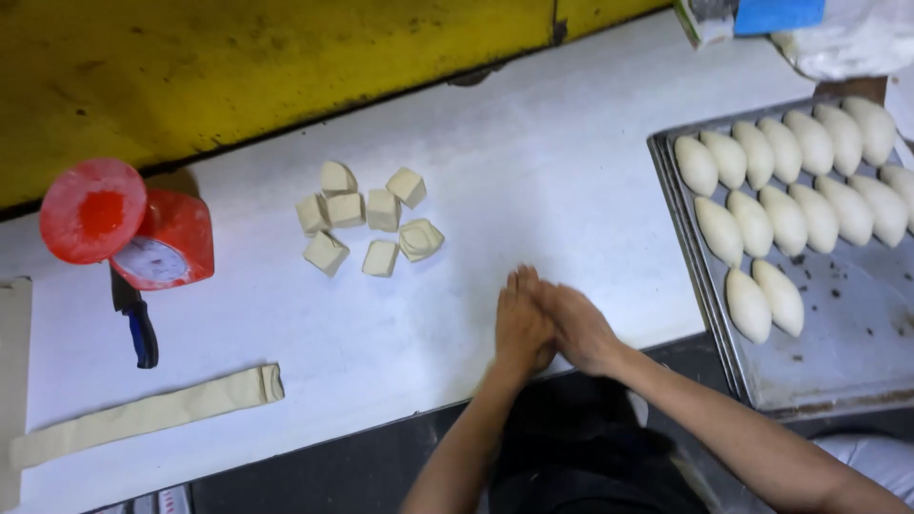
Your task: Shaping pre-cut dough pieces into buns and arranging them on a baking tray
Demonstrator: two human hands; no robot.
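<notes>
Left of centre on the white table (533, 171) sit cut dough cubes (367, 224), while at its near edge the left hand (522, 328) and right hand (581, 328) press flat together, any dough hidden, so even palm pressure seems wise to match the shaped rolls (790, 190) on the tray (847, 371).

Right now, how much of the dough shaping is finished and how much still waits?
Done: fifteen or so shaped oval dough pieces lie in rows on the metal tray, which has bare space. In hand: the left hand and right hand press together on the white table; anything between them is hidden. Left: eight cut dough cubes and a long dough strip.
</notes>
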